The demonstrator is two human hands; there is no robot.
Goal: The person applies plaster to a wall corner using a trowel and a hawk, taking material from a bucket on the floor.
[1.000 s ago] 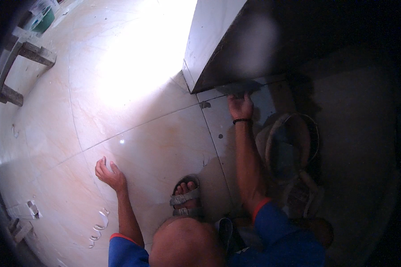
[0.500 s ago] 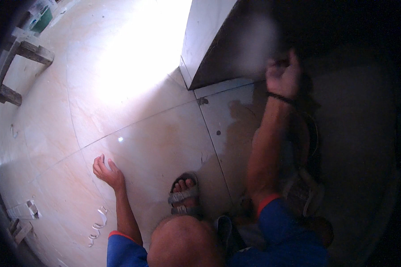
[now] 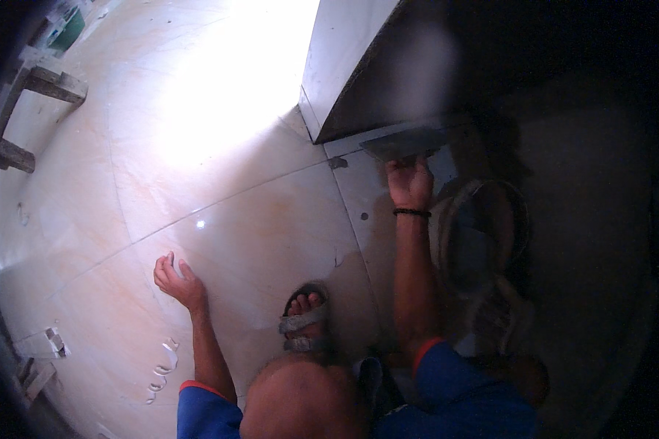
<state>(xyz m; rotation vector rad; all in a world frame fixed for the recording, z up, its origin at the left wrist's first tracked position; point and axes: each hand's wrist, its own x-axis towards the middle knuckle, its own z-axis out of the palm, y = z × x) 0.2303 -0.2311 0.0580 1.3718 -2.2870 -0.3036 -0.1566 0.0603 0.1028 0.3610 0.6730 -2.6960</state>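
Trowel (image 3: 399, 144) is back low by the tiled wall (image 3: 344, 62), so work looks centred there again; right hand's (image 3: 410, 186) fingers closed around it, left hand's (image 3: 181, 284) half-curled, empty.

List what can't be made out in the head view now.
- Handle of the flat tool: hidden by the right hand and shadow.
- Bucket contents: lost in darkness, head view.
- Sandal heel: hidden behind the knee, head view.
- Green container: partly lost in the head view's dark fisheye rim.
- Whether the left hand touches the floor: angle doesn't settle it.
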